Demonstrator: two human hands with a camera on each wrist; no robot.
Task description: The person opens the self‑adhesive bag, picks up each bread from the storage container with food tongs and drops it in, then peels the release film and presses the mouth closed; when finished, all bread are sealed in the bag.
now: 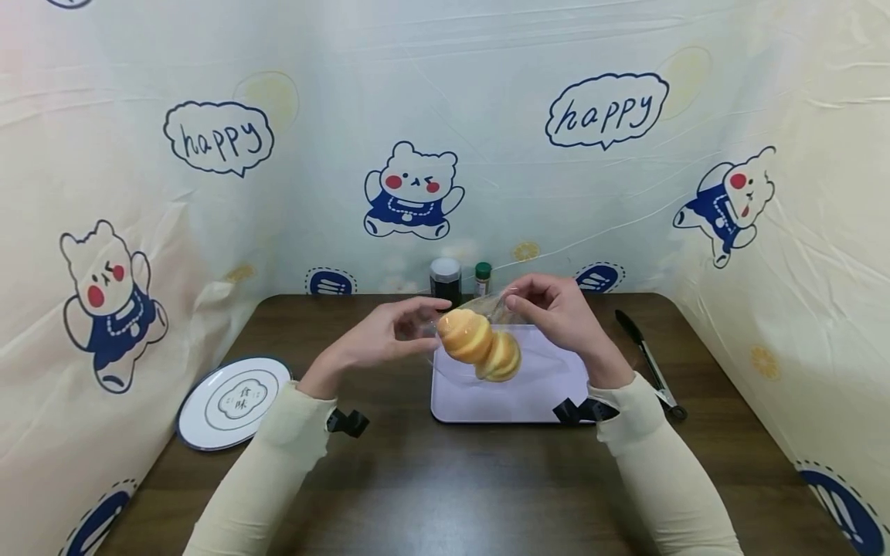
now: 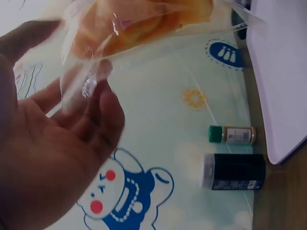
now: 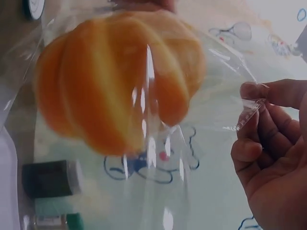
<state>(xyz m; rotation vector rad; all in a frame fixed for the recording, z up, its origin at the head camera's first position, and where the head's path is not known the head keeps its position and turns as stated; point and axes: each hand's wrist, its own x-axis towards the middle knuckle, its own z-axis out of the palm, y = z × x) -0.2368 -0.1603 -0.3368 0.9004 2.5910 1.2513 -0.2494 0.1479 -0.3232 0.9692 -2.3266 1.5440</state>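
Two golden, ridged bread rolls (image 1: 480, 344) sit inside a clear plastic bag (image 3: 165, 191), held up over the lilac tray (image 1: 549, 386). My right hand (image 1: 556, 313) pinches a corner of the bag between thumb and fingertips, clearest in the right wrist view. On the other side, my left hand (image 1: 385, 332) is at the bag's edge, thumb and fingers spread apart. In the left wrist view, its loosely bent fingers lie behind the clear film, and the thumb stands away from them. Whether the thumb touches the bag cannot be told.
A white plate (image 1: 202, 421) with a blue rim lies at the left. Behind the tray stand a dark jar (image 1: 446, 286) with a pale lid and a small green-capped bottle (image 1: 483, 279). Black-and-silver tongs (image 1: 650, 363) lie at the right. A printed curtain (image 1: 487, 93) surrounds the table.
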